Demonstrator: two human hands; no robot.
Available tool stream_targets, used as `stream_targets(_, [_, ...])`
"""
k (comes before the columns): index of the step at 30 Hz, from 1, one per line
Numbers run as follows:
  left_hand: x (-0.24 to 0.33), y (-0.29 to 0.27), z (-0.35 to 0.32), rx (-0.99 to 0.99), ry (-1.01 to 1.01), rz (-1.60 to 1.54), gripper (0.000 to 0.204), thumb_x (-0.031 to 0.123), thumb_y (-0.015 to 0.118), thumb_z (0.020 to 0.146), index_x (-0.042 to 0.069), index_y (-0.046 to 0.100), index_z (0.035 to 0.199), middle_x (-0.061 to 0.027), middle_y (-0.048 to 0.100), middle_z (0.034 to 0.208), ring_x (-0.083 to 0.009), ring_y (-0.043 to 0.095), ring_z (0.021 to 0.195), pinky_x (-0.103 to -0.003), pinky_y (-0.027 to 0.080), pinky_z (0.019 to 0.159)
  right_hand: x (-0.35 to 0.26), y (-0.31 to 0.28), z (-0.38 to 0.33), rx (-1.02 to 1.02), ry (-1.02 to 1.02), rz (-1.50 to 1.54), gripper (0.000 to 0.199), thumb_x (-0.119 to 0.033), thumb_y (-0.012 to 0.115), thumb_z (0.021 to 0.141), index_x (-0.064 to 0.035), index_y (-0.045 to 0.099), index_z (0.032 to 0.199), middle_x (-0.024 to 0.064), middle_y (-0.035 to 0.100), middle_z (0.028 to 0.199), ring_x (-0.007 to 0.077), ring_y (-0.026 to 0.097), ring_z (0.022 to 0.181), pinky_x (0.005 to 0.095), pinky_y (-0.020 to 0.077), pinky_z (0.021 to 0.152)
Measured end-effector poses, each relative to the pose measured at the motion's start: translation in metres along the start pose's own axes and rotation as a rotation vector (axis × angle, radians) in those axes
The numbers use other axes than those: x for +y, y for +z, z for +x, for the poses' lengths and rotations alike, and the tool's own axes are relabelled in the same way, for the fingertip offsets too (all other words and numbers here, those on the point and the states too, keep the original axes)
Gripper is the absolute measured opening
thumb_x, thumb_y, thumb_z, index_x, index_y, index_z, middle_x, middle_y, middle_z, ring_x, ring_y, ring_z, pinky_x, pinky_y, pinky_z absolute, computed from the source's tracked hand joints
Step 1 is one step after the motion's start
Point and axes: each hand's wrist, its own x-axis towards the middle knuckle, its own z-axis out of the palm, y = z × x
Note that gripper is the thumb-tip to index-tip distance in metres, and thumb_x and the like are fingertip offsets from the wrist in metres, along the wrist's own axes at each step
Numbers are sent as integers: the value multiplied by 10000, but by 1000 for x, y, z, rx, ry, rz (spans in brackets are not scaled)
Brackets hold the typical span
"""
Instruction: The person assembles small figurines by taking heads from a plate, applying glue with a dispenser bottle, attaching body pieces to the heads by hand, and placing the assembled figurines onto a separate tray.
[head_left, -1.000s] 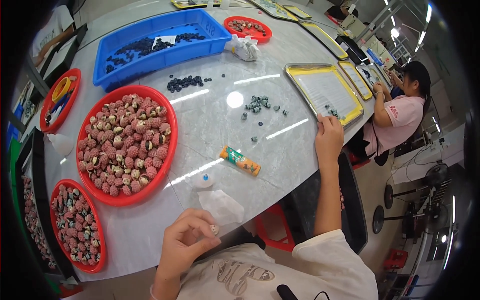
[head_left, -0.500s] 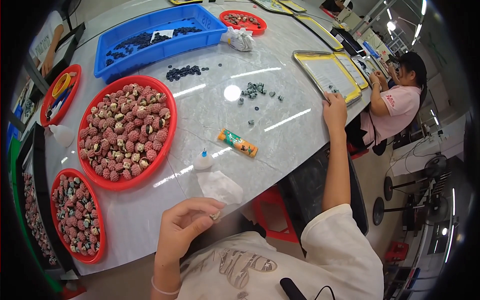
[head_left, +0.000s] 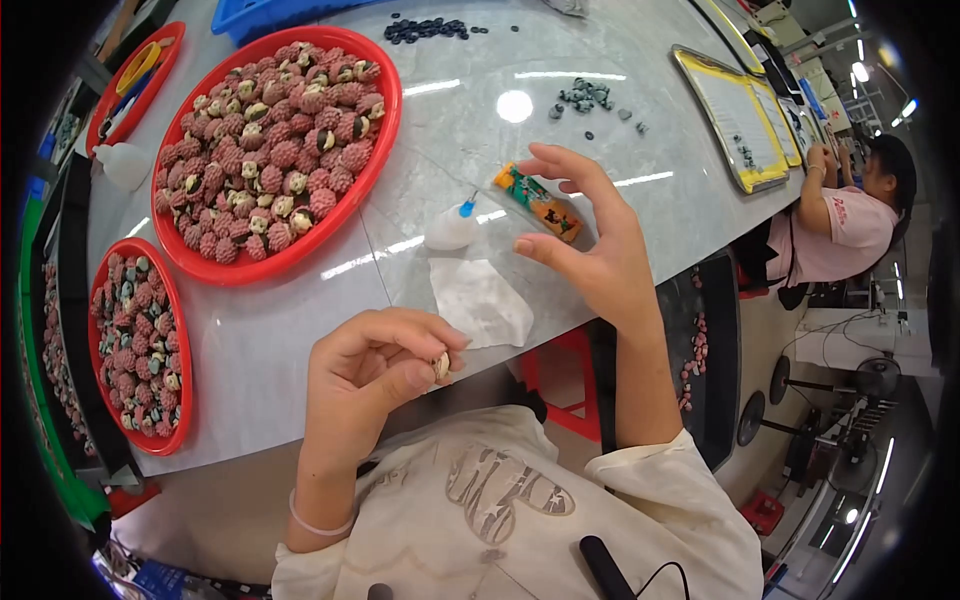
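Note:
Pinched between the thumb and fingers of my left hand (head_left: 370,365) is a small cream-coloured piece (head_left: 441,366), held over the table's near edge. My right hand (head_left: 605,250) is spread, thumb and fingers apart, with nothing in it. It hovers beside an orange and green tube (head_left: 540,203) lying on the table. Left of that tube, a white squeeze bottle (head_left: 452,228) with a blue tip stands by a crumpled white tissue (head_left: 480,305). A cluster of small dark green pieces (head_left: 584,95) lies farther back.
At left are a large red basin (head_left: 392,130) of pink berry-like pieces and a smaller red basin (head_left: 180,400) of similar ones. Dark rings (head_left: 425,30) lie near a blue bin (head_left: 275,12). A yellow-rimmed tray (head_left: 765,184) is at right, near a seated person (head_left: 825,225).
My right hand has come back from the yellow-rimmed tray to beside the tube, its fingers spreading. The left hand keeps its cream piece. The whole view has shifted.

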Motion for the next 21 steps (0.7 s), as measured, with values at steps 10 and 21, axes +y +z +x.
stream_targets(10, [-3, 0, -1, 41, 4, -39, 236, 195, 622, 703, 24, 502, 811, -146, 523, 840, -184, 546, 702, -240, 437, 589, -7, 32, 8, -187, -211, -74, 288, -33, 608, 621, -25, 546, 902, 66, 554, 938, 144, 493, 859, 265, 343, 805])
stream_targets(21, [0, -2, 6, 167, -61, -131, 348, 250, 614, 708, -12, 470, 885, -147, 514, 864, -197, 556, 731, -223, 463, 604, -20, 14, -7, -44, 187, 648, 433, -266, 572, 738, 53, 451, 1004, 104, 509, 871, 135, 503, 650, 233, 408, 549])
